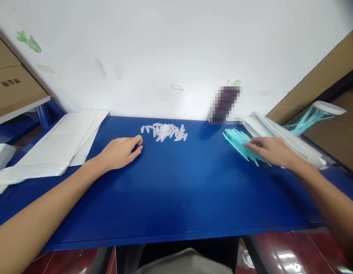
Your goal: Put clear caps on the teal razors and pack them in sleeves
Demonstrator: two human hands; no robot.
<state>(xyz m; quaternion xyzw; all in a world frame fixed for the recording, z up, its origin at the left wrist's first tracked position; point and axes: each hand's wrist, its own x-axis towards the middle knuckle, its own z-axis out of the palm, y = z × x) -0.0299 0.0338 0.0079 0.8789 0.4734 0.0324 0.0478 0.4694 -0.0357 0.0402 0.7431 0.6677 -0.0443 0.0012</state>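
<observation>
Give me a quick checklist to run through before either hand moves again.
1. Right hand at the teal strips: ok, its fingers are at the pile.
2. Right hand gripping a strip: cannot tell, the fingers hide the contact.
3. Left hand near the white pieces: ok, just to their left, nothing visible in its fingers.
4. Teal strips neatly aligned: not ok, their ends are uneven.
5. Teal strips and white pieces kept apart: ok, blue table shows between them.
6. White pieces stacked in order: not ok, they lie in a loose scatter.
</observation>
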